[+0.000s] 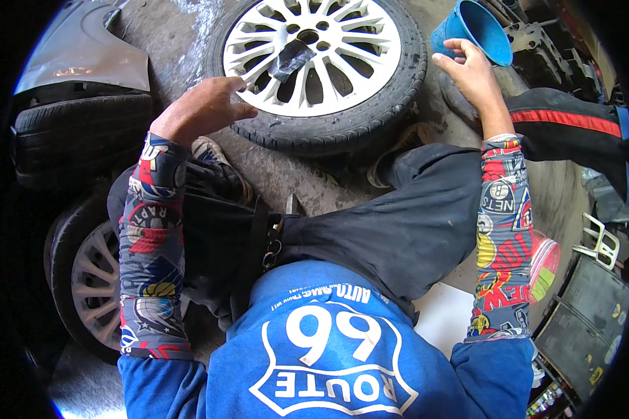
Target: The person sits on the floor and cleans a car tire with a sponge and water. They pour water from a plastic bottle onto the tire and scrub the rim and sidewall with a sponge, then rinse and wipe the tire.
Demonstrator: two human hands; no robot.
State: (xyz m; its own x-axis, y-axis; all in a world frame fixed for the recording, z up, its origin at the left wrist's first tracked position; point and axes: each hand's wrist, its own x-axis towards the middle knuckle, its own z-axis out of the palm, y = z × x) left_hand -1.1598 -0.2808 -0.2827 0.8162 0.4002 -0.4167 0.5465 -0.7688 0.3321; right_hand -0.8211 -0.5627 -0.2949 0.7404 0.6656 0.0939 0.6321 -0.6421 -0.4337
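Observation:
A car wheel (379, 105) lies flat in front of me, its tyre around a white multi-spoke rim (342, 94). On the spokes near the hub rests a dark, shiny, crumpled piece (291, 60), perhaps sandpaper or plastic; its kind is unclear. My left hand (206, 108) hovers at the tyre's near left edge, thumb and fingers apart, with nothing seen in it. To the right of the wheel my right hand (474, 78) is raised, fingers loosely bent and thumb apart, nothing visible in it. Just behind it stands a blue bucket (449, 31).
At the left, a silver car body panel (94, 59) sits above a tyre (84, 136); another spoked wheel (94, 272) leans below. Another person's leg in black trousers with a red stripe (573, 120) reaches in from the right. A dark cabinet (583, 325) stands lower right.

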